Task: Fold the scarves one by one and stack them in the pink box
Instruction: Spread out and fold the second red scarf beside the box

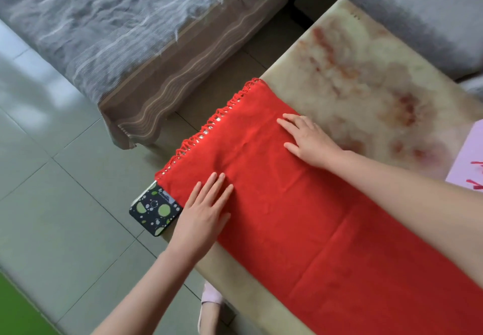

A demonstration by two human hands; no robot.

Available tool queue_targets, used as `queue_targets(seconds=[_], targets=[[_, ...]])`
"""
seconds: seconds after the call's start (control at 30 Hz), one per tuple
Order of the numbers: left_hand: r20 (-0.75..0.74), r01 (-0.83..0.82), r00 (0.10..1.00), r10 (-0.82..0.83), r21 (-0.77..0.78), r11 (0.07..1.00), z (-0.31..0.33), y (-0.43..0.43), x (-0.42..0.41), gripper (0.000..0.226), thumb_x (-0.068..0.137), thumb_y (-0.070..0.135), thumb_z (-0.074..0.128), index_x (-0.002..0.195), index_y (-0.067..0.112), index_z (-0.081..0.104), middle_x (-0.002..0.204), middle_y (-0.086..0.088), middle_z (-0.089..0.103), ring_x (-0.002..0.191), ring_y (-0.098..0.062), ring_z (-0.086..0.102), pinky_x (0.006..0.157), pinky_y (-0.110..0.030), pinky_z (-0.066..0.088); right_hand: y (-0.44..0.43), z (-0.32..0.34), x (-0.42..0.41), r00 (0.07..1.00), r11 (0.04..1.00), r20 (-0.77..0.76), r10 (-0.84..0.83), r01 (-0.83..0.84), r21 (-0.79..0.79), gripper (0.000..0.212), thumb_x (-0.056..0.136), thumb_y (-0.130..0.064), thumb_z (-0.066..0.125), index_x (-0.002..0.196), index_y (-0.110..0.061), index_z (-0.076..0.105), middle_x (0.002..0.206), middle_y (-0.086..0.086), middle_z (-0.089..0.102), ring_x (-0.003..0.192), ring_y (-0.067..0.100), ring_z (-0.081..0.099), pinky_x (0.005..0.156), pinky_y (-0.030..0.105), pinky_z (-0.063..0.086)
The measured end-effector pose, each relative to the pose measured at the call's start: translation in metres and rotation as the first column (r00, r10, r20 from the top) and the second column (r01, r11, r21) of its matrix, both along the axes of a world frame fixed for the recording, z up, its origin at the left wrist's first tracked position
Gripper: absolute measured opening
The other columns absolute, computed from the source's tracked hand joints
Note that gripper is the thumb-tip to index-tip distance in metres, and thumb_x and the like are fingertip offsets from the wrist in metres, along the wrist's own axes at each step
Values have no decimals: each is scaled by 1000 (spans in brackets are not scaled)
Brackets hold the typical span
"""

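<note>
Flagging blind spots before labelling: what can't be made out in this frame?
All head view.
- Pink box: cut off by the right edge; red bits on it unidentifiable.
- Red scarf: near end runs off the bottom-right edge; right forearm covers part.
- Patterned phone: one end hidden under the scarf.

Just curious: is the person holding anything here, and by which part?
Nothing is gripped. The left hand and the right hand lie flat on the red scarf near its fringed end.

The red scarf [300, 217] is pressed flat on the bench [366, 73] by the left grip [206, 209], the right grip [311, 138] at 2 o'clock.
</note>
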State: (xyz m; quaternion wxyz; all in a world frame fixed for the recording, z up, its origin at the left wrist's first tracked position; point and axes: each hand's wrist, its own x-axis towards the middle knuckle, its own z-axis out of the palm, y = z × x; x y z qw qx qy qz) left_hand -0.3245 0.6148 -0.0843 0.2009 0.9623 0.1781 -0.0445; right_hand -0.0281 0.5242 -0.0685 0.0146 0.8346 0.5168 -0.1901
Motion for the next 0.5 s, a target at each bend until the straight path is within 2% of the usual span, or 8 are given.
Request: queue_targets(seconds=[0.07, 0.17, 0.27, 0.4, 0.5], targets=[[-82, -4, 997, 10, 65, 998, 0, -7, 1, 73, 71, 25, 77, 138, 17, 48, 148, -8, 40, 138, -25, 33, 111, -45, 19, -32, 0, 1, 1000, 1000, -19, 6, -7, -28, 66, 93, -25, 55, 150, -18, 23, 156, 4, 19, 142, 24, 19, 116, 39, 21], [-80, -87, 992, 96, 111, 990, 2, -18, 6, 76, 66, 16, 80, 136, 12, 50, 145, -12, 42, 138, -27, 31, 111, -46, 16, -92, 1, -4, 1000, 998, -14, -24, 23, -60, 67, 94, -24, 54, 151, -20, 19, 159, 3, 10, 146, 23, 13, 119, 37, 15], [-88, -127, 987, 136, 107, 986, 3, -37, 14, 77, 62, 13, 82, 133, 8, 52, 142, -20, 44, 134, -34, 38, 110, -49, 26, -163, 4, -16, 999, 993, 4, -45, 45, -108, 68, 96, -25, 48, 151, -25, 8, 160, -1, -3, 147, 18, 1, 120, 34, 6], [-101, -74, 992, 81, 71, 995, 8, -74, 32, 75, 60, 11, 84, 129, 7, 56, 138, -21, 48, 128, -37, 46, 101, -55, 35, -240, 10, -30, 995, 979, -9, -102, 99, -176, 72, 97, -27, 47, 150, -28, -2, 159, -3, -10, 147, 17, -4, 120, 35, 10], [-115, -42, 992, 44, 22, 999, 9, -109, 49, 74, 64, 15, 84, 131, 7, 54, 140, -23, 45, 130, -38, 44, 101, -56, 35, -285, 18, -39, 990, 970, -39, -135, 124, -207, 75, 97, -27, 46, 150, -26, -7, 158, -3, -17, 146, 14, -9, 118, 25, 2]])
